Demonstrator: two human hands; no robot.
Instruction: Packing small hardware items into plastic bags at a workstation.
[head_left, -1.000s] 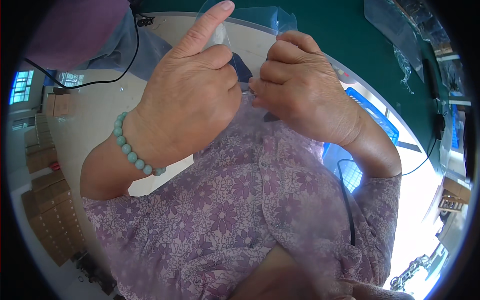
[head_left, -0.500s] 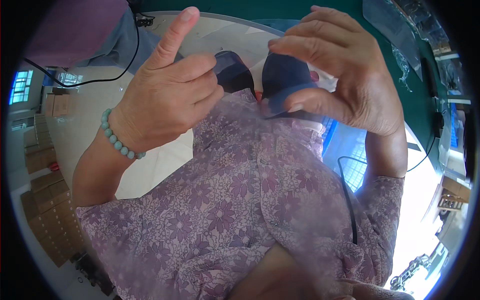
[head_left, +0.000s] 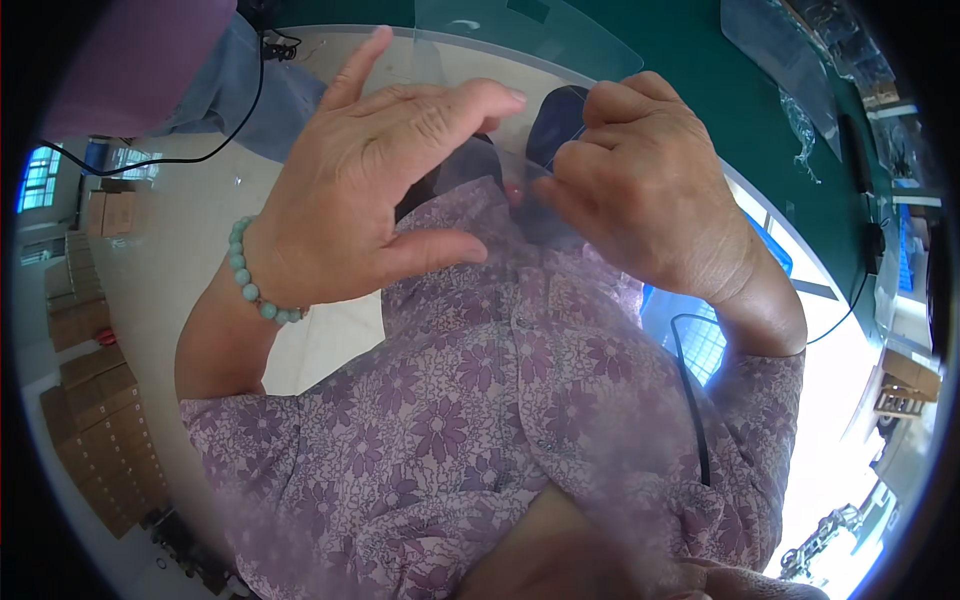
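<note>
My left hand (head_left: 345, 205), with a green bead bracelet (head_left: 243, 275) at the wrist, is open. Its thumb and fingers are spread, with nothing visible in its grasp. To its right, my right hand (head_left: 645, 190) is closed, fingers curled in. A clear, faintly bluish plastic sheet (head_left: 545, 215) shows beside its thumb and seems pinched there; its outline is hard to make out. Beyond both hands, another clear sheet (head_left: 530, 40) lies across the edge of the green table (head_left: 680, 40).
More clear film (head_left: 765, 60) and a crumpled plastic strip (head_left: 798, 135) lie on the table at the right. A blue basket (head_left: 700, 325) stands below my right forearm. Another person's clothing (head_left: 140, 60) is at the upper left. Cartons (head_left: 100, 400) are stacked far left. A black cable (head_left: 160, 160) hangs nearby.
My left hand has opened, its curled fingers now stretched out to the right. My right hand has gone from spread fingers to closed and moved slightly down. A clear sheet now shows at the top.
</note>
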